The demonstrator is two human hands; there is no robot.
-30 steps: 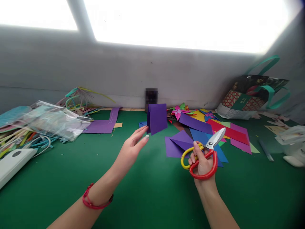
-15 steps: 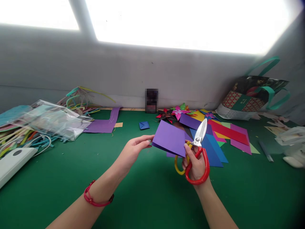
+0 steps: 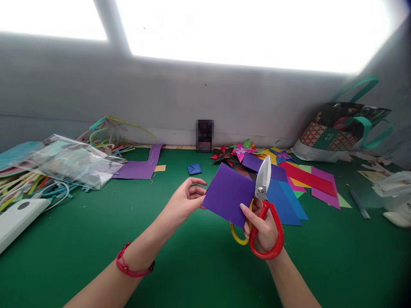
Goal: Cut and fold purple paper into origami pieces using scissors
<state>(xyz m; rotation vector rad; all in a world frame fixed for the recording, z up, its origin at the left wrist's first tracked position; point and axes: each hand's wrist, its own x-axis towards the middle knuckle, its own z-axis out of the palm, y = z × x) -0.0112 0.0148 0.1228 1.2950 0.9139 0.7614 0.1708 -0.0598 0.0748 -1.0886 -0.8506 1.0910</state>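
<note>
A folded purple square of paper point(image 3: 228, 194) is held up above the table, tilted. My right hand point(image 3: 265, 229) pinches its lower right edge, the thumb lying on the front. The same hand also holds scissors point(image 3: 263, 179) with one red and one yellow handle, their silver blades together and pointing up. At the paper's left corner is my left hand point(image 3: 186, 196), its fingers curled and closed at the edge; the fingertips are partly hidden. A small folded blue paper piece point(image 3: 194, 169) lies on the table beyond my left hand.
Coloured paper sheets point(image 3: 284, 203) and folded paper stars point(image 3: 243, 150) lie behind my right hand. To the left are a cut purple sheet point(image 3: 136, 170), a clear plastic bag point(image 3: 96, 164) and a white device point(image 3: 22, 220). A patterned bag point(image 3: 330, 132) stands back right on the green table point(image 3: 192, 265).
The purple paper has turned and tipped, its front face now darker and its lower corner lower. My left fingers have curled in at its left corner. The scissors have shifted slightly left and stand more upright.
</note>
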